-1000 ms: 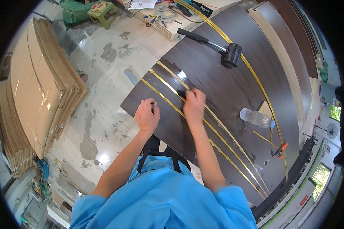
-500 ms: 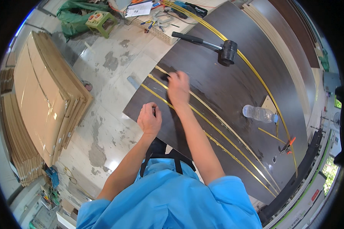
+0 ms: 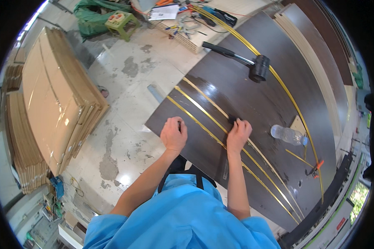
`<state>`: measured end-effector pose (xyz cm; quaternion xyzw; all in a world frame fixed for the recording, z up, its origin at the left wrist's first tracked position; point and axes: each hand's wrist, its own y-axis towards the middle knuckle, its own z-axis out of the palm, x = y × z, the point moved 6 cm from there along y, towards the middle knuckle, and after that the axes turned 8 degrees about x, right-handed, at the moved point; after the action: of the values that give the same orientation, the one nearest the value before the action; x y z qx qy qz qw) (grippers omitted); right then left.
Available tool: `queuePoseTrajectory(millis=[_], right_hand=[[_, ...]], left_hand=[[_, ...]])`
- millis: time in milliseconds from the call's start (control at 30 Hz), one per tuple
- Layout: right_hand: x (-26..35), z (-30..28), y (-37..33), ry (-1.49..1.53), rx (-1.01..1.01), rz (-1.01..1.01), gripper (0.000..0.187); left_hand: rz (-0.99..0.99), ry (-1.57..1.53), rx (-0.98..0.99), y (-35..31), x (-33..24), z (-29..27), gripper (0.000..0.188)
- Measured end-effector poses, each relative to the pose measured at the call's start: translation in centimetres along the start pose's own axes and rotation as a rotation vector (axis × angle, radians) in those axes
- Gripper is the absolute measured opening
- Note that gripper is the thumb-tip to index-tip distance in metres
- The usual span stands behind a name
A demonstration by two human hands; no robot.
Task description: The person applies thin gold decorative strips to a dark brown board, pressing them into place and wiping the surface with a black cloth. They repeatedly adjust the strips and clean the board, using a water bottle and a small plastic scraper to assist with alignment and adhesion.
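Note:
Across a dark brown board run several narrow gold strips, roughly parallel, with wet-looking patches around them. My right hand is closed on a small black pad, pressed to the board over the strip farthest from me. Its exact make is hard to see under the fingers. My left hand is at the board's left edge with its fingers curled in. Something small and dark shows between thumb and fingers there, too little to name.
A black rubber mallet lies beyond my hands, by long yellow strips. A clear plastic bottle and an orange-tipped clamp lie to the right. Wrapped panels stand at left, a green stool farther back.
My right hand has slid the black pad along the strips, from near the board's far left end toward the middle. My left hand stays by the board's edge. The view has shifted slightly.

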<state>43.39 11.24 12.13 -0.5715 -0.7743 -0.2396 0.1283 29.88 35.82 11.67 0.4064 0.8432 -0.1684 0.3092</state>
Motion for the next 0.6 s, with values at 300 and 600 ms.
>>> queuePoseTrajectory(millis=[300, 600], right_hand=[[17.7, 13.0, 12.5, 0.187, 0.249, -0.418, 0.020], [10.3, 7.3, 9.2, 0.152, 0.370, -0.303, 0.021]], left_hand=[[-0.005, 0.010, -0.015, 0.0, 0.0, -0.1, 0.010], [-0.004, 0.008, -0.031, 0.1, 0.0, -0.4, 0.008]])
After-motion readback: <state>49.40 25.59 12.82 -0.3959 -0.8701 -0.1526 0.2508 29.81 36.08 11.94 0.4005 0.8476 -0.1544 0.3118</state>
